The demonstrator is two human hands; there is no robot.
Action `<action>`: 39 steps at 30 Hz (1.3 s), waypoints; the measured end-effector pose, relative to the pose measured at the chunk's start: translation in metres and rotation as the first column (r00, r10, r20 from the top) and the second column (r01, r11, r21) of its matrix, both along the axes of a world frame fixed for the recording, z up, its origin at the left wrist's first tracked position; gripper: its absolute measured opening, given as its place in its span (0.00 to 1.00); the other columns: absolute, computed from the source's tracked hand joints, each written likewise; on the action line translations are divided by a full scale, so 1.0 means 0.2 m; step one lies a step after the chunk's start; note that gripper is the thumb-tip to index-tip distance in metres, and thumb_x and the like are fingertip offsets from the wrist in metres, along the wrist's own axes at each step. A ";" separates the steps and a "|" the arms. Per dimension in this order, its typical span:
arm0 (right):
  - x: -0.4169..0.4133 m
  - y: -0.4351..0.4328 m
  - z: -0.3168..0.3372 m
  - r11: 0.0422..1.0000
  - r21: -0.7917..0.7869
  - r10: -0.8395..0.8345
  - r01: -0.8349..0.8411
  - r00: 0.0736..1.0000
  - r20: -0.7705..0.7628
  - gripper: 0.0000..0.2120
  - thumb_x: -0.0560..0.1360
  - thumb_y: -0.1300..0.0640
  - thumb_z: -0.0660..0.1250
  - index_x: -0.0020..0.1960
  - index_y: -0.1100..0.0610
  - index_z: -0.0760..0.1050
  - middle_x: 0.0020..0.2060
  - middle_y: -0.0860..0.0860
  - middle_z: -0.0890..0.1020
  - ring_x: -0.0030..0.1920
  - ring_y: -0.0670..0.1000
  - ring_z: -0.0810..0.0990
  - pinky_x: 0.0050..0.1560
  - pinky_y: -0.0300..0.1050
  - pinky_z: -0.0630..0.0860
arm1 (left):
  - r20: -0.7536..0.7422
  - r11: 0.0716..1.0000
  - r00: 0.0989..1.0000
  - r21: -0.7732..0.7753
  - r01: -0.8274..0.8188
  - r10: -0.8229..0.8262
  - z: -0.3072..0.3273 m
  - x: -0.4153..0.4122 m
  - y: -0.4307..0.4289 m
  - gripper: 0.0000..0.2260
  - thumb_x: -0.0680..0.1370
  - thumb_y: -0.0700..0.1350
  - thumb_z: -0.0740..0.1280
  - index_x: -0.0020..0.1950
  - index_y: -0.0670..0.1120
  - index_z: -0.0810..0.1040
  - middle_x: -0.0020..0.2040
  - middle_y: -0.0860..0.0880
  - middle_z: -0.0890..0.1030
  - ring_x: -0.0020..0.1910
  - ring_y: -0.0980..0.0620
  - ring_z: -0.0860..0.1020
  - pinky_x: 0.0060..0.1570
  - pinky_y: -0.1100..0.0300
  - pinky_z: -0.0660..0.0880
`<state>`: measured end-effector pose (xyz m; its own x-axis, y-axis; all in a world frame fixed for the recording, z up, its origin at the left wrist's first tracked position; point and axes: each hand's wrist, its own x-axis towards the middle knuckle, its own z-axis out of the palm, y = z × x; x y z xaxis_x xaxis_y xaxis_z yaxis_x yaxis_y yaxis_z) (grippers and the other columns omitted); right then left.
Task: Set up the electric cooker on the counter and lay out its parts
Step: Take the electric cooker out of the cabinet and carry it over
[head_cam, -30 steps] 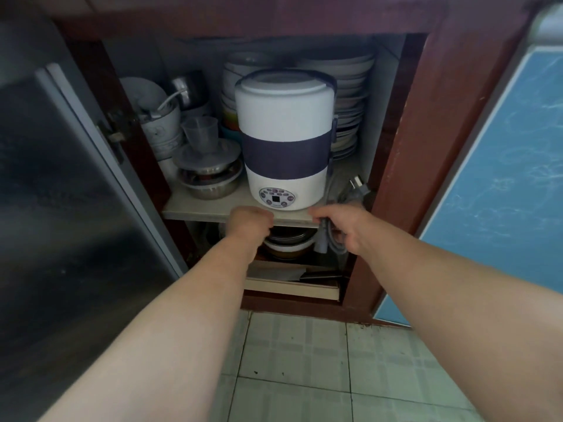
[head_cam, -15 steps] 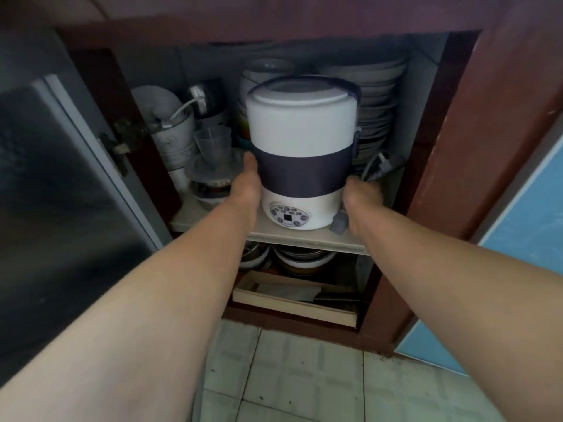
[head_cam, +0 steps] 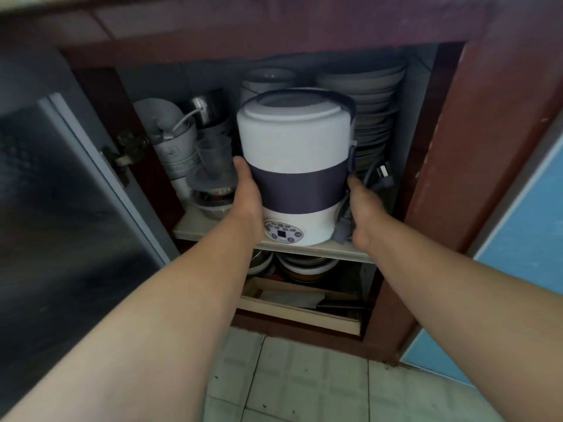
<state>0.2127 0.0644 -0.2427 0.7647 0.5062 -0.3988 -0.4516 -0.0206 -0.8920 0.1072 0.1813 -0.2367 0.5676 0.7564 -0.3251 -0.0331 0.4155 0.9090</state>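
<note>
left hand [head_cam: 247, 190] and right hand [head_cam: 363, 208], at the shelf edge 1 second ago, now clasp opposite sides of the white cylindrical electric cooker with dark band [head_cam: 297, 153], still standing at the front of the pale cupboard shelf [head_cam: 347, 253], grey power cord [head_cam: 382, 181] beside it; lift-out judged imminent.

Your electric cooker [head_cam: 292, 166] was a tall white cylinder with a dark band round its middle. Its lid was closed, and its round control panel [head_cam: 283, 234] faced you low down. It stood upright at the near edge of the shelf [head_cam: 213, 231], gripped between your left hand [head_cam: 246, 193] and right hand [head_cam: 364, 208]. Its grey power cord [head_cam: 342, 229] was bunched against its right side.
</note>
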 end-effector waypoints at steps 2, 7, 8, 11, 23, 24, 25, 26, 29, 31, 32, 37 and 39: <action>-0.02 0.00 -0.01 1.000 0.008 -0.017 0.018 0.999 -0.049 0.23 0.77 0.43 0.61 0.66 0.57 0.72 0.58 0.53 0.79 0.45 0.51 0.77 0.50 0.45 0.77 | 0.008 0.999 1.000 -0.050 -0.015 0.015 0.01 -0.03 0.01 0.42 0.70 0.77 0.48 0.72 0.52 0.71 0.71 0.47 0.73 0.68 0.44 0.73 0.70 0.43 0.67; -0.12 0.01 -0.03 0.996 -0.054 -0.083 0.076 0.986 -0.148 0.27 0.73 0.42 0.67 0.67 0.57 0.72 0.58 0.53 0.80 0.52 0.54 0.80 0.49 0.46 0.77 | -0.060 0.985 0.989 -0.099 -0.140 0.135 0.08 -0.15 -0.03 0.38 0.72 0.74 0.51 0.76 0.54 0.64 0.73 0.49 0.70 0.69 0.45 0.72 0.70 0.44 0.67; -0.15 0.00 -0.04 0.995 -0.061 -0.091 0.082 0.983 -0.161 0.26 0.73 0.43 0.67 0.66 0.56 0.73 0.57 0.54 0.81 0.51 0.54 0.81 0.48 0.46 0.77 | -0.061 0.981 0.986 -0.106 -0.162 0.156 0.08 -0.18 -0.03 0.38 0.71 0.74 0.52 0.76 0.56 0.63 0.73 0.50 0.71 0.68 0.45 0.73 0.69 0.44 0.68; -0.27 -0.03 -0.01 0.990 -0.095 -0.118 0.101 0.973 -0.199 0.23 0.74 0.46 0.67 0.64 0.57 0.74 0.54 0.53 0.82 0.44 0.52 0.81 0.41 0.43 0.77 | -0.061 0.967 0.975 -0.128 -0.222 0.215 0.11 -0.30 -0.09 0.32 0.74 0.71 0.53 0.72 0.55 0.72 0.67 0.51 0.77 0.63 0.46 0.77 0.67 0.47 0.71; -0.86 -0.45 0.46 0.963 -0.265 -0.133 0.040 0.929 -0.345 0.19 0.70 0.39 0.70 0.52 0.53 0.76 0.39 0.47 0.80 0.37 0.47 0.77 0.36 0.41 0.73 | -0.188 0.854 0.912 -0.323 -0.407 0.364 0.51 -0.89 -0.55 0.25 0.74 0.66 0.59 0.67 0.57 0.75 0.61 0.53 0.82 0.60 0.49 0.79 0.65 0.47 0.73; -0.91 -0.49 0.52 0.963 -0.268 -0.117 0.017 0.925 -0.362 0.18 0.70 0.38 0.69 0.50 0.52 0.76 0.40 0.46 0.80 0.38 0.46 0.77 0.35 0.41 0.73 | -0.208 0.849 0.907 -0.324 -0.417 0.366 0.56 -0.93 -0.58 0.25 0.74 0.66 0.59 0.67 0.58 0.75 0.62 0.53 0.82 0.60 0.49 0.79 0.65 0.47 0.73; -0.96 -0.52 0.59 0.962 -0.272 -0.108 0.001 0.920 -0.376 0.19 0.69 0.38 0.69 0.50 0.51 0.76 0.41 0.46 0.80 0.38 0.46 0.77 0.35 0.42 0.72 | -0.225 0.846 0.903 -0.324 -0.423 0.366 0.62 -0.98 -0.61 0.25 0.74 0.66 0.59 0.67 0.58 0.75 0.62 0.53 0.81 0.60 0.49 0.79 0.65 0.47 0.73; -1.00 -0.56 0.67 0.960 -0.280 -0.109 -0.005 0.915 -0.389 0.20 0.69 0.37 0.69 0.51 0.51 0.76 0.43 0.47 0.81 0.39 0.47 0.78 0.35 0.42 0.72 | -0.227 0.843 0.904 -0.332 -0.423 0.364 0.70 -1.02 -0.64 0.24 0.75 0.65 0.58 0.67 0.57 0.75 0.62 0.52 0.82 0.60 0.49 0.79 0.65 0.48 0.73; -1.10 -0.63 0.85 0.958 -0.286 -0.116 0.003 0.918 -0.380 0.22 0.69 0.36 0.68 0.52 0.52 0.76 0.43 0.48 0.81 0.38 0.47 0.76 0.32 0.42 0.67 | -0.210 0.843 0.910 -0.347 -0.410 0.357 0.88 -1.09 -0.71 0.20 0.79 0.62 0.56 0.61 0.55 0.79 0.57 0.53 0.84 0.57 0.51 0.80 0.64 0.51 0.73; -1.14 -0.67 0.98 0.955 -0.295 -0.136 0.022 0.918 -0.372 0.25 0.68 0.37 0.69 0.55 0.54 0.76 0.46 0.51 0.81 0.38 0.48 0.76 0.32 0.42 0.67 | -0.187 0.854 0.923 -0.353 -0.383 0.337 1.02 -1.13 -0.75 0.20 0.79 0.61 0.55 0.61 0.54 0.80 0.56 0.53 0.84 0.57 0.51 0.80 0.65 0.50 0.73; -1.15 -0.68 1.04 0.956 -0.291 -0.144 0.034 0.919 -0.366 0.26 0.69 0.37 0.69 0.58 0.55 0.76 0.48 0.52 0.81 0.39 0.48 0.77 0.33 0.42 0.68 | -0.175 0.857 0.927 -0.355 -0.374 0.332 1.07 -1.15 -0.76 0.20 0.79 0.61 0.56 0.61 0.54 0.79 0.57 0.52 0.83 0.58 0.50 0.79 0.65 0.49 0.72; -1.20 -0.73 1.38 0.973 -0.221 -0.130 0.061 0.940 -0.314 0.22 0.73 0.41 0.67 0.61 0.53 0.76 0.54 0.50 0.81 0.49 0.51 0.78 0.38 0.43 0.71 | -0.099 0.878 0.940 -0.337 -0.340 0.326 1.37 -1.21 -0.80 0.22 0.78 0.63 0.57 0.67 0.55 0.76 0.63 0.51 0.80 0.62 0.48 0.77 0.68 0.47 0.70; -1.21 -0.73 1.49 0.976 -0.207 -0.135 0.074 0.945 -0.298 0.24 0.72 0.40 0.68 0.63 0.52 0.76 0.58 0.51 0.81 0.53 0.53 0.78 0.41 0.45 0.73 | -0.072 0.895 0.947 -0.311 -0.318 0.312 1.49 -1.22 -0.81 0.24 0.77 0.64 0.57 0.68 0.55 0.76 0.65 0.50 0.79 0.63 0.47 0.77 0.68 0.47 0.70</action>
<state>-0.0298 -0.0823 0.0562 0.6332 0.3215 -0.7041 -0.7123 -0.1138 -0.6926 -0.1367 0.0200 0.0610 0.3075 0.7508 -0.5846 -0.1930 0.6508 0.7343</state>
